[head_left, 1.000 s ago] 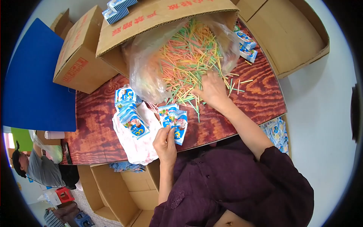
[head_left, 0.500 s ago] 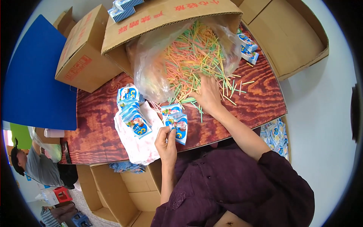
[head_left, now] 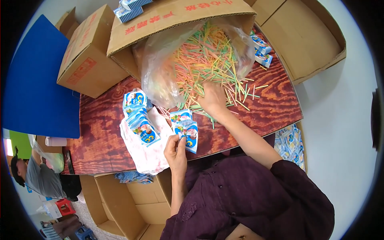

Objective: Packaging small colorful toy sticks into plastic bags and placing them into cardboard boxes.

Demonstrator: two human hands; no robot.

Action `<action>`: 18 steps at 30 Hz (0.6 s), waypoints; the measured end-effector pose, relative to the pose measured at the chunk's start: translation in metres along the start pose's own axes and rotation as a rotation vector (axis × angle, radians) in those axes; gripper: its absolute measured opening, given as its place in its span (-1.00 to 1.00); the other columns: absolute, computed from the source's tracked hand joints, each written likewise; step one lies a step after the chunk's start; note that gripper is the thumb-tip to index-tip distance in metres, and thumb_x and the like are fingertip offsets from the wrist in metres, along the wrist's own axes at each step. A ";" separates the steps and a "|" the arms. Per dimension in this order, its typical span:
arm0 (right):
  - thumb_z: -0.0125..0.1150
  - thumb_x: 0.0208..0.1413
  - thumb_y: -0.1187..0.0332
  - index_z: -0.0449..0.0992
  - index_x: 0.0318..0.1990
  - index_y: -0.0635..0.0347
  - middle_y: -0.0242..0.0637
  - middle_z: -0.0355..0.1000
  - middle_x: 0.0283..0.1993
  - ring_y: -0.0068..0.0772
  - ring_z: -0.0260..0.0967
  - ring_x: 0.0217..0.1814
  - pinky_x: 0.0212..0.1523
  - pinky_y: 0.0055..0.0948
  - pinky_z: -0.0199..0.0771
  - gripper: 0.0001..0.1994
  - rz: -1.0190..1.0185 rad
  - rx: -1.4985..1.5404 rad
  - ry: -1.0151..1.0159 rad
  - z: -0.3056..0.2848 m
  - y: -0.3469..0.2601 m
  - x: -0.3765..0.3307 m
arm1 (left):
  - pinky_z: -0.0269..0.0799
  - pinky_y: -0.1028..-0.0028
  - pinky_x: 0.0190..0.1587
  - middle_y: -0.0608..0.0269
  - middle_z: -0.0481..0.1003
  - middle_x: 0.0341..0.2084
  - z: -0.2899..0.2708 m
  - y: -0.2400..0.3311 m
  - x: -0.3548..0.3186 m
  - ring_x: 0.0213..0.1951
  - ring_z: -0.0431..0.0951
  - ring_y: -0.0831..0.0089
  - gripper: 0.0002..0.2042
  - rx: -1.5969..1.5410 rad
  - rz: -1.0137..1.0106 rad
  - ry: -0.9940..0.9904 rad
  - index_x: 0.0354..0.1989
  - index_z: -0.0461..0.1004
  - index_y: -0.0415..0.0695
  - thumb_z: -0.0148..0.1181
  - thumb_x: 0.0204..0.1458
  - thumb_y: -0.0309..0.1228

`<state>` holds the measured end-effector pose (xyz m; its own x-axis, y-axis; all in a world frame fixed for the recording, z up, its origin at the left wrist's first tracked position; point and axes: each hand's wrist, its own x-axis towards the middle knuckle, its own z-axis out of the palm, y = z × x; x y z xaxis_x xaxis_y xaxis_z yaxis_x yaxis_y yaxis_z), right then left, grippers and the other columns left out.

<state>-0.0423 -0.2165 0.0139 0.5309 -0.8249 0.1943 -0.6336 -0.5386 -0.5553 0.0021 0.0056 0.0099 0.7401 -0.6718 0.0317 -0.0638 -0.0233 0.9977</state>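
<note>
My left hand (head_left: 176, 152) is closed in a pinch on the lower edge of a blue-and-white packet (head_left: 191, 141) at the front of the table. Another such packet (head_left: 182, 116) lies just beyond it, overlapping. My right hand (head_left: 212, 98), slightly blurred, is at the near side of a heap of thin coloured sticks (head_left: 206, 56) in pink, green, yellow and orange. Its fingers are curled in among the sticks, and their tips are partly hidden. The heap spills from a clear plastic bag (head_left: 160, 82) inside a tipped cardboard box (head_left: 180, 22).
Left of my left hand, a row of packets (head_left: 142, 120) lies on a white cloth (head_left: 140, 154). Open cardboard boxes stand at the right (head_left: 300, 40) and below the table (head_left: 128, 200). A blue panel (head_left: 40, 80) rises at the left, near another person (head_left: 46, 178).
My right hand has drawn back slightly toward me and to the left, and its fingers have curled in. My left hand keeps its pinch on the packet.
</note>
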 end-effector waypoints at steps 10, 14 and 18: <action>-0.03 0.04 0.50 0.37 -0.20 0.40 -0.07 0.43 -0.41 -0.05 0.39 -0.31 -0.14 -0.25 0.37 -0.81 0.003 0.263 0.016 0.006 0.018 0.012 | 0.23 0.66 -0.38 0.43 0.37 -0.49 -0.001 0.007 0.001 -0.43 0.30 0.72 -0.98 -0.087 -0.020 0.075 -0.33 0.45 -0.29 0.12 0.10 -0.60; 0.07 0.15 0.45 0.43 -0.26 0.33 -0.30 0.47 -0.44 -0.34 0.49 -0.31 -0.22 -0.47 0.36 -0.89 0.221 1.109 -0.287 -0.019 0.054 0.039 | 0.33 0.64 -0.30 0.39 0.49 -0.43 0.011 0.022 -0.002 -0.37 0.43 0.68 -0.94 -0.247 -0.182 -0.001 -0.27 0.49 -0.26 0.12 0.12 -0.56; 0.09 0.20 0.41 0.43 -0.27 0.28 -0.27 0.45 -0.42 -0.34 0.47 -0.37 -0.22 -0.37 0.48 -0.89 0.339 1.526 -0.396 -0.045 0.063 0.040 | 0.37 0.62 -0.25 0.37 0.54 -0.37 0.037 0.009 0.001 -0.34 0.48 0.66 -0.88 -0.134 -0.398 -0.512 -0.21 0.53 -0.24 0.13 0.12 -0.52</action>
<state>-0.0864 -0.2911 0.0227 0.7478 -0.6404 -0.1752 0.2484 0.5147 -0.8206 -0.0220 -0.0227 0.0170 0.2756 -0.8988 -0.3409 0.2568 -0.2729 0.9271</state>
